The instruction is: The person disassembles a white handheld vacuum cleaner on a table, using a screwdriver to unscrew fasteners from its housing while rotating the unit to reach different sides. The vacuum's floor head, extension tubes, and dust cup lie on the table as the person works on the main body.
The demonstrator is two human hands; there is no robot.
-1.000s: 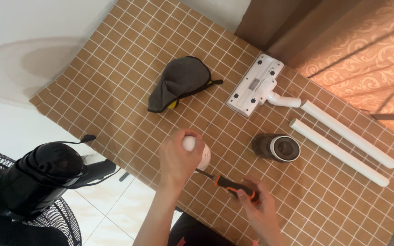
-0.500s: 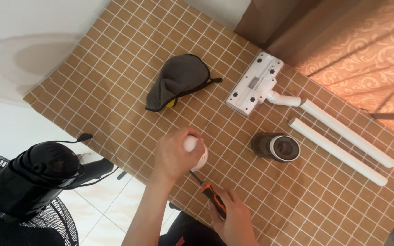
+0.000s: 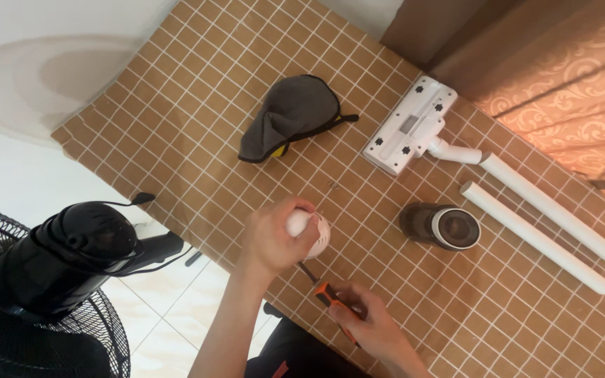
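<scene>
Low in the middle of the frame, the left hand (image 3: 269,241) wraps tightly around a small round white plastic part (image 3: 311,232). The right hand (image 3: 367,323) grips an orange-and-black screwdriver (image 3: 325,291) with its tip under the part. Hold the part steady and keep the tool straight.

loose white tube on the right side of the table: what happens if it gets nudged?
The loose white tube looks round and smooth, lying flat on the tiled table, so it would probably roll sideways. It appears rigid, likely staying straight when lifted. Being long, it may swing if gripped at one end.
</scene>
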